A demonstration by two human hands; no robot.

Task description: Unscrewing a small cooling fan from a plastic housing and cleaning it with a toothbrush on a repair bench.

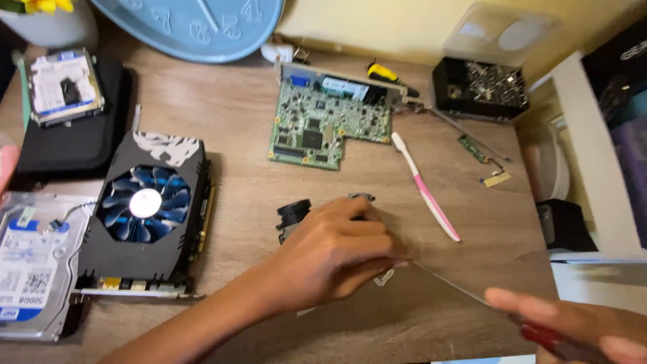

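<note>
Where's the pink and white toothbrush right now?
In the head view the toothbrush lies flat on the wooden table, right of centre, between the green circuit board and the left hand, bristle end toward the board.

matt wood-grain desk (pixel 256 121), probably metal screwdriver shaft (pixel 448 283)

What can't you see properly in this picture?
- Head view: the small black part is mostly covered by the left hand.
- The right hand is blurred and cut off by the bottom edge; its grip on the screwdriver is unclear.
- The hard drive is cut by the left edge.
</note>
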